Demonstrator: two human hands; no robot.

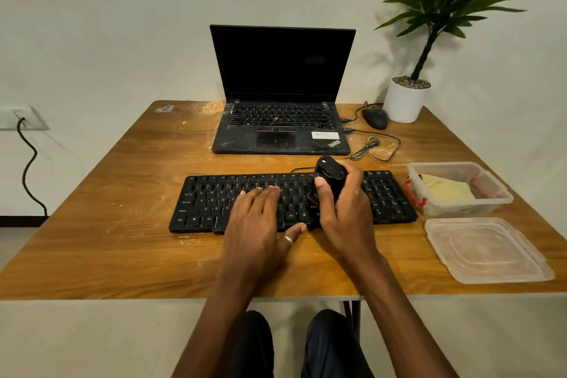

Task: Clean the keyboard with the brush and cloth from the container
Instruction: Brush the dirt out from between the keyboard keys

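An office-like desk spot, a wooden table (122,193) against a bare wall (122,24), carries an open laptop (280,120) at its far edge, a keyboard (214,202) near the front, a wired mouse (375,118) and potted plant (406,100) at the far right corner, with a wall socket (21,118) beyond its left edge.

The left hand (256,224) wore a plain silver-coloured metal ring (287,239) on its thumb. The right hand (345,215) carried a few small pale specks near the knuckles. Both forearms (395,301) were bare, with no sleeve showing. Dark navy-to-black cloth trousers (333,347) covered both knees.
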